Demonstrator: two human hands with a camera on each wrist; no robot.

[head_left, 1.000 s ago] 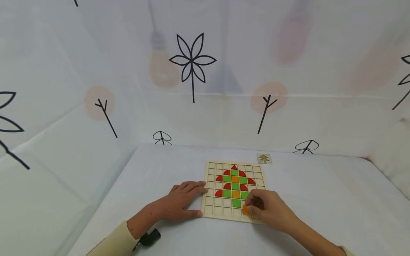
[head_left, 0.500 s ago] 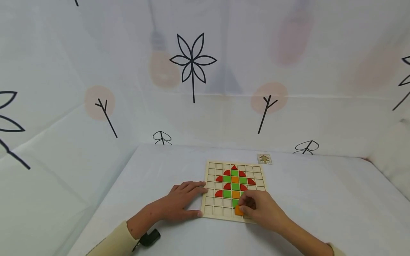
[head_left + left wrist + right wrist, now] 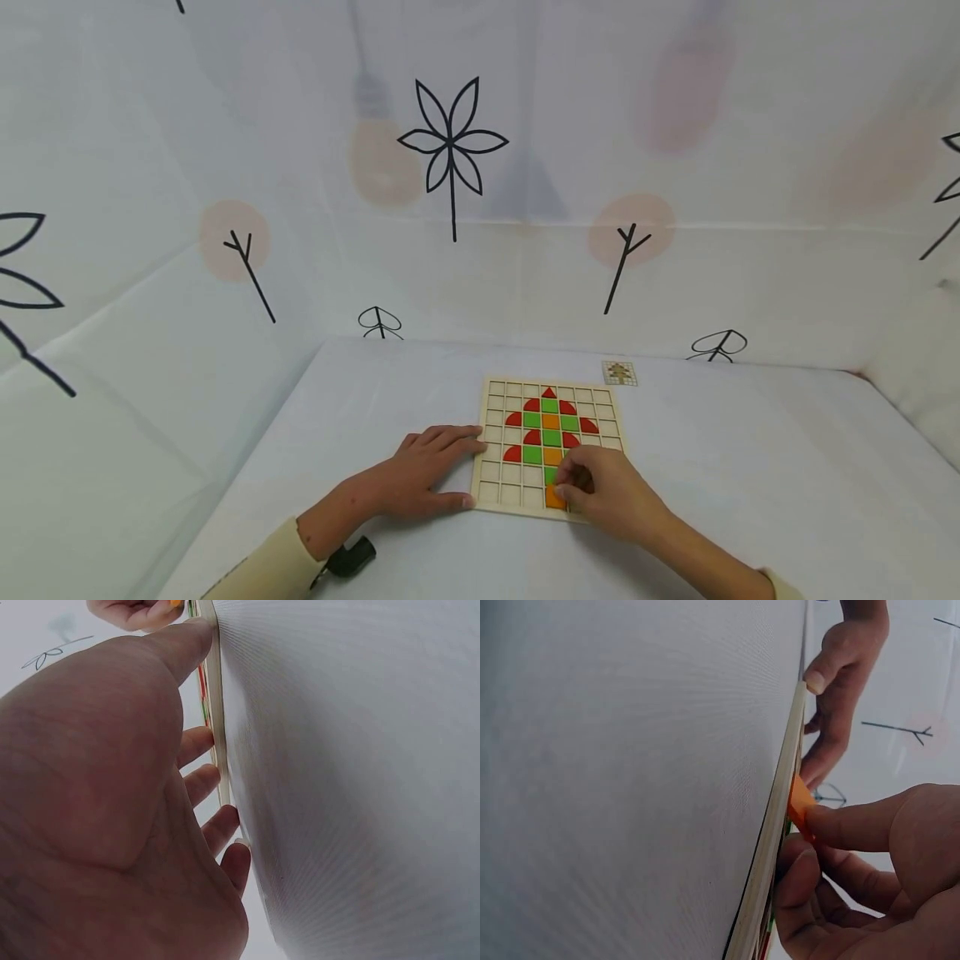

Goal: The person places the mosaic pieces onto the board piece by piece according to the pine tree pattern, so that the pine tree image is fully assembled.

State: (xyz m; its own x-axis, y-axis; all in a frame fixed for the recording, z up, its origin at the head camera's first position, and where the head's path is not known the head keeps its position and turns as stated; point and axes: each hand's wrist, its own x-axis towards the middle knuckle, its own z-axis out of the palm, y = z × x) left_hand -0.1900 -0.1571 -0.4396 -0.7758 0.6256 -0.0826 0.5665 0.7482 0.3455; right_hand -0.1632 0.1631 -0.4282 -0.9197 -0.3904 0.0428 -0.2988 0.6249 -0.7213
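A wooden grid board (image 3: 510,497) lies on the white table, with red, green and orange pieces set in a tree shape. My right hand (image 3: 618,493) pinches an orange square tile (image 3: 555,497) between thumb and fingers, over the bottom row just below a green square (image 3: 551,476). In the right wrist view the orange tile (image 3: 801,802) stands tilted, its lower edge at the board. My left hand (image 3: 423,472) has its fingers spread, and the fingertips touch the board's left edge. Some cells at the board's lower right are hidden behind my right hand.
A small card (image 3: 618,372) with a printed tree on a grid lies behind the board's right corner. A dark strapped object (image 3: 351,557) sits at the left wrist. White cloth walls (image 3: 517,283) with plant drawings rise behind and at the sides.
My right hand has moved left with the orange tile, from the cell to the right into the column under the green square, and the tile has come lower. The left hand stays still.
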